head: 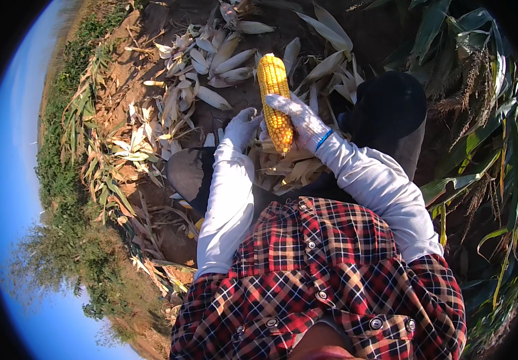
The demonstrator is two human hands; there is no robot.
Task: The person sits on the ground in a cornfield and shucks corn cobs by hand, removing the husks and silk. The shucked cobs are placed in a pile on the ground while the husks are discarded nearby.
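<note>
A husked ear of yellow corn (274,103) stands out in front of me, its kernels bare. My right hand (301,118), in a white knit glove with a blue cuff edge, grips it from the right, the thumb across its front. Just left of the cob's lower half is my left hand (239,129), also gloved, with fingers loosely curled and apart; I see nothing in it. Pale loose husks (286,168) lie below the cob, between my knees.
Unhusked, dry-husked corn ears (232,60) are heaped on the soil ahead. Discarded husks (137,146) spread to the left. Standing corn leaves (479,166) and dry tassels (470,85) crowd the right side. A few yellow cobs (194,228) show beside my left forearm.
</note>
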